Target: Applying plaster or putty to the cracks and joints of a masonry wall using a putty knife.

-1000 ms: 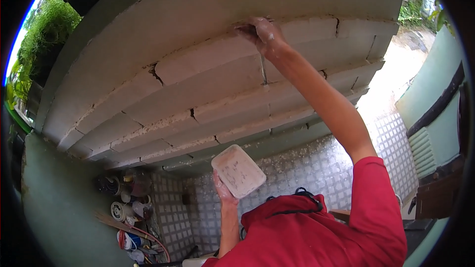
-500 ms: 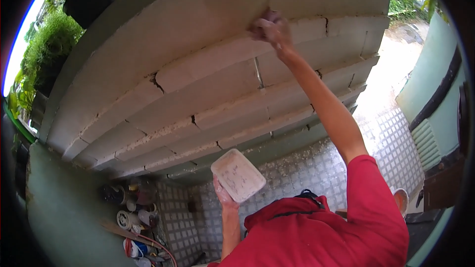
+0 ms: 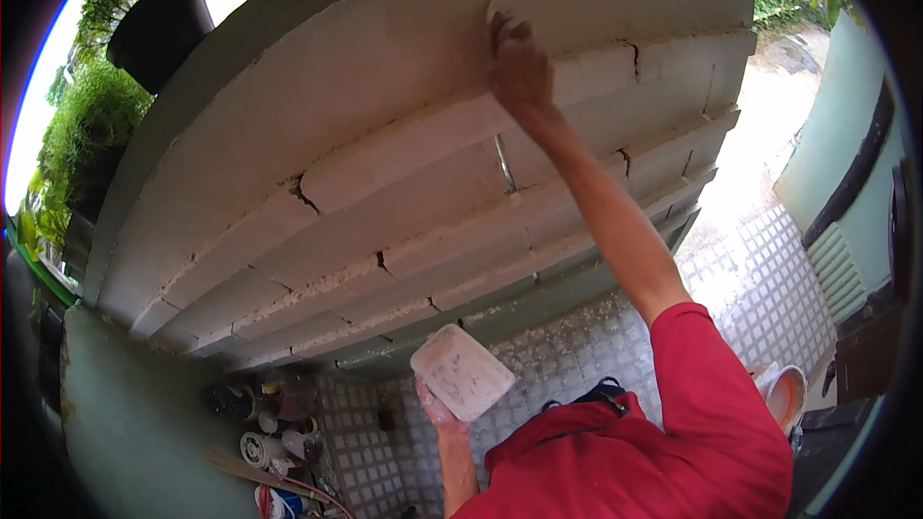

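My left hand point(image 3: 435, 406) is closed on the edge of a shallow whitish rectangular tray point(image 3: 464, 375) with rounded corners. Grey streaks mark the tray's inner surface. My right arm reaches up to the pale wall point(image 3: 385, 67), where my right hand point(image 3: 522, 72) is closed with bent fingers near the upper panel. What those fingers hold is hidden by the hand. A small pale patch shows on the wall just above the fingertips; I cannot tell whether it is a tool edge or wet filler. White residue is visible on my left fingers.
The wall has stepped ledges with dark cracks point(image 3: 305, 194). Below lies a checkered tile floor point(image 3: 750, 279) with white specks. Several tubs and containers point(image 3: 260, 447) stand at lower left. A bucket point(image 3: 786, 394) is at right. A black plant pot point(image 3: 162, 29) stands at upper left.
My right hand has turned and shifted slightly left and lower on the wall. The tray and left hand appear a little lower in view, as does much of the scene.
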